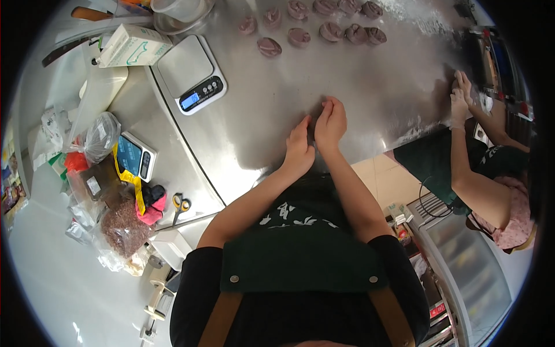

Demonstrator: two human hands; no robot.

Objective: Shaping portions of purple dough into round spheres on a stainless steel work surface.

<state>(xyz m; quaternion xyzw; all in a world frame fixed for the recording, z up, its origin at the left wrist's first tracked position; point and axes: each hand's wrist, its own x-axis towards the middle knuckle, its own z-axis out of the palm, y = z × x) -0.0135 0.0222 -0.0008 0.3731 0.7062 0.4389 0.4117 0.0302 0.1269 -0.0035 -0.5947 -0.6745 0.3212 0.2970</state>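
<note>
A: Head view: both hands meet on the steel table (260,104). What's between them?

B: Something small and dark, probably dough; it's mostly hidden. The left hand (298,151) and right hand (330,124) cup it with curled fingers, pressed close.

A: Which step?

B: Shaping a piece, I'd judge. Finished purple dough pieces (324,26) sit in rows at the far edge, beyond the digital scale (193,75). Next calls for gentle, even pressure.

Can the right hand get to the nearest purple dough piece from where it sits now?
Probably yes: the right hand rests on the steel table, and only bare tabletop lies between it and the nearest purple dough piece, though it would need a forward stretch.
</note>
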